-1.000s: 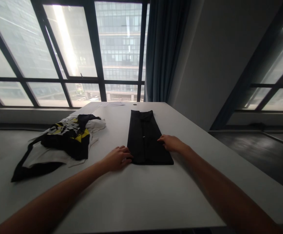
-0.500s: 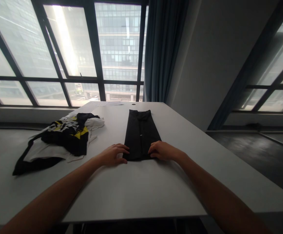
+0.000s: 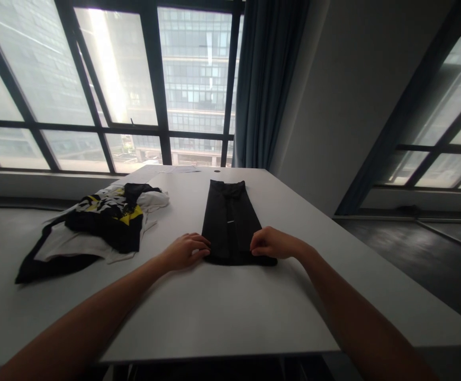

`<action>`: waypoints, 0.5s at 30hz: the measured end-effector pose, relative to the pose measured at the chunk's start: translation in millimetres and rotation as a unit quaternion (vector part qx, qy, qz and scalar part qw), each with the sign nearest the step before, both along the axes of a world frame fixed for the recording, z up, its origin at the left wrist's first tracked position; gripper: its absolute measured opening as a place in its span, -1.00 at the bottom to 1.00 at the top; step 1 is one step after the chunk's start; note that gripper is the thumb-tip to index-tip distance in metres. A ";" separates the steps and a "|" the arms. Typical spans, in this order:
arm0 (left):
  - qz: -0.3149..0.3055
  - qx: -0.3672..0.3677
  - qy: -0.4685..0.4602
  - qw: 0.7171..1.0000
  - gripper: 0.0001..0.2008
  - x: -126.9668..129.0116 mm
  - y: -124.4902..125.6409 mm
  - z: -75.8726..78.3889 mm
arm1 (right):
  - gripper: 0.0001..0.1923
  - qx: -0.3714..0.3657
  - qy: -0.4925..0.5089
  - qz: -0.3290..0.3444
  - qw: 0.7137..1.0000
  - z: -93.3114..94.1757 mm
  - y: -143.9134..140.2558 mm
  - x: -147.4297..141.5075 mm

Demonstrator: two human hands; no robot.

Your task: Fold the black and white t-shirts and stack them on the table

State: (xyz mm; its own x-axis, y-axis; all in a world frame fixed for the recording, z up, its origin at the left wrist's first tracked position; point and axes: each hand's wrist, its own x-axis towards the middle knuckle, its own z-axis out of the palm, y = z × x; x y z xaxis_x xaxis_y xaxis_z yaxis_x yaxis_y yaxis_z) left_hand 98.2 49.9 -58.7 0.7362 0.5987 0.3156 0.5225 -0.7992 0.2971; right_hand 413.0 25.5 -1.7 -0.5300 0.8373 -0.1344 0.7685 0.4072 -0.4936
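Observation:
A black folded shirt [image 3: 223,225] lies lengthwise on the white table [image 3: 214,307], its collar end away from me. Two side panels are turned inward, with a gap running between them and a small pale mark in the middle. At the near left edge rests my left hand [image 3: 184,251], fingers loosely stretched and touching the cloth. My right hand [image 3: 276,243] is closed in a pinch on the right panel close to the near hem, which sticks out to the right beneath it.
Left of the shirt lies a loose heap of black, white and yellow clothing [image 3: 107,219]. Pale sheets [image 3: 180,169] and a round dark cable hole [image 3: 217,171] are at the table's far end. Beyond are windows and a blue curtain [image 3: 268,90].
My right hand has shifted slightly right, drawing the right panel's near end outward. The gap between the panels is wider there. My left hand has barely moved.

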 end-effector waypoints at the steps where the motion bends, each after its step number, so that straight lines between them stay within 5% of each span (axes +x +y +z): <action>1: -0.002 0.003 -0.003 1.000 -0.66 1.0 -1.2 1.2 | -0.78 -0.028 -0.015 0.008 0.999 -2.3 0.6 -2.3; 7: -0.046 -0.061 0.017 0.997 -0.69 -10.1 -0.2 10.1 | -0.70 -0.127 -0.003 0.024 0.992 -3.0 8.7 9.2; 10: -0.066 -0.123 0.031 0.990 -0.51 -22.5 5.3 11.1 | -0.62 -0.025 -0.025 -0.071 0.997 -4.4 17.7 31.1; 12: -0.071 -0.144 0.040 0.986 -0.47 -26.5 7.4 10.2 | -0.39 0.046 -0.076 -0.120 0.989 -11.0 24.7 41.4; 15: -0.044 -0.123 0.059 0.990 -0.50 -23.3 5.5 11.7 | -0.26 0.077 -0.104 -0.119 0.984 -27.4 35.4 43.7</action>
